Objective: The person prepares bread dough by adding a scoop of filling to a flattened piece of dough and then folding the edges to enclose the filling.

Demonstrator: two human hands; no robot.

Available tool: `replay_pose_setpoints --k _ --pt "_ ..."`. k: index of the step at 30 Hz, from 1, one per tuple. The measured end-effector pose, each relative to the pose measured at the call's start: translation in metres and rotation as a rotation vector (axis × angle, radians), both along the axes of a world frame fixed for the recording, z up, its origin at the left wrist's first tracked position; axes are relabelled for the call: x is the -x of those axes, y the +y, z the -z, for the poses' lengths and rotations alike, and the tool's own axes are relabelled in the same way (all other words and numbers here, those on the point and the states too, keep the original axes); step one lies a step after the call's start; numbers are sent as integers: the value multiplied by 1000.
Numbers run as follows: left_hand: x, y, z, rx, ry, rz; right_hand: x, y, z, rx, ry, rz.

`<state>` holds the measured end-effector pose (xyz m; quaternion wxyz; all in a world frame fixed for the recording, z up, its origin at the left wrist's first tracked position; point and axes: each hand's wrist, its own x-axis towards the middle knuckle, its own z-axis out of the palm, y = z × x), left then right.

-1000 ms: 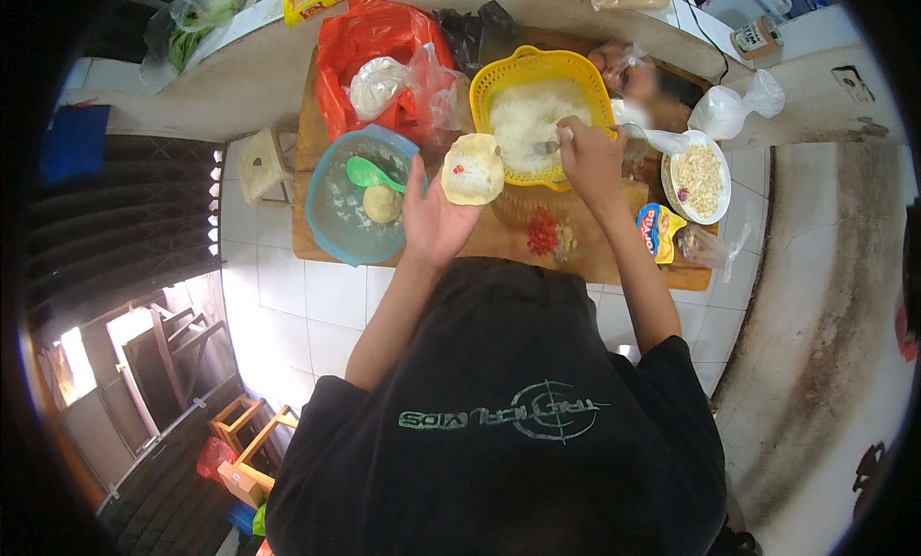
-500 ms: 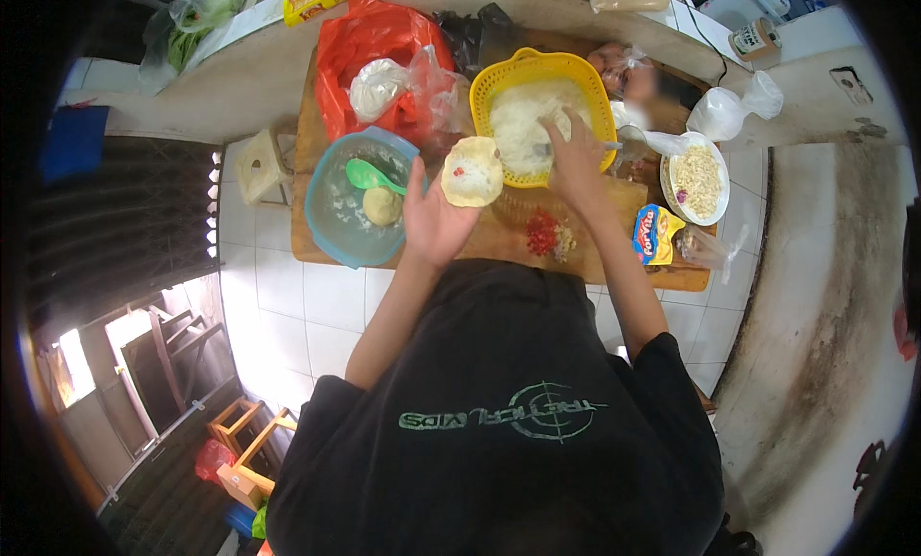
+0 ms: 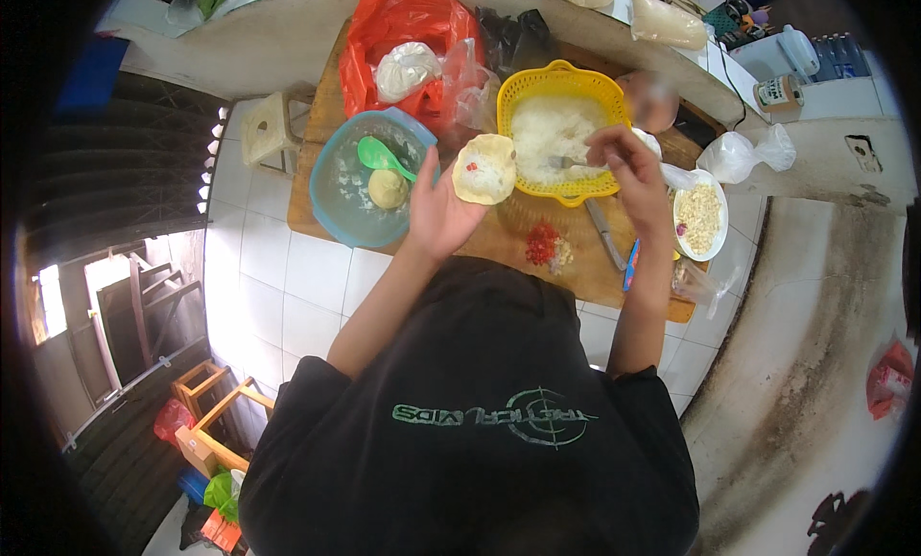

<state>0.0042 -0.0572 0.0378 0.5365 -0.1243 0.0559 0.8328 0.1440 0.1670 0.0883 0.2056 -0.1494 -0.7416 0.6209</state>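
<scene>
My left hand (image 3: 443, 213) holds a round of pale dough (image 3: 484, 187) near its fingertips, with the thumb raised. White shreds (image 3: 485, 165) and a few red bits lie on that dough. My right hand (image 3: 633, 177) is at the right rim of a yellow perforated basket (image 3: 518, 177), its fingers curled at the handle end of a fork (image 3: 571, 162). The fork's tines rest on the white shredded food in the basket; the exact grip is partly hidden. Chopped red pieces (image 3: 542, 239) and pale chopped bits (image 3: 562, 259) lie on the wooden table below.
A blue bowl (image 3: 331, 211) with a green spoon (image 3: 379, 155) and a dough ball (image 3: 388, 189) stands left. Behind it is a red plastic bag (image 3: 363, 43) around a white bag. A knife (image 3: 606, 235) and a white bowl of pale chopped pieces (image 3: 700, 218) are at right.
My right hand has left the white shreds and moved right to the fork's handle. My left hand still holds the dough, now with more white shreds on it. The view has shifted slightly.
</scene>
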Motion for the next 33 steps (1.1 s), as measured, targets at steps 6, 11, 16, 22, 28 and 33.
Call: replay_pose_setpoints --k 6,11,16,22,28,33 --pt "-2 2 -1 -8 -15 6 21 4 56 -78 -159 114" --pt "1 2 -2 22 29 -1 15 -14 92 -51 -418 182" --pt "-1 1 -2 6 3 25 11 -34 92 -566 -202 267" --pt "-3 3 1 -53 7 33 3 -46 51 -527 -285 165" --pt "-5 4 -4 -16 15 0 -7 -82 13 -733 -103 113" --pt "-6 5 -5 -52 -7 -5 -11 -84 16 -775 -101 95"
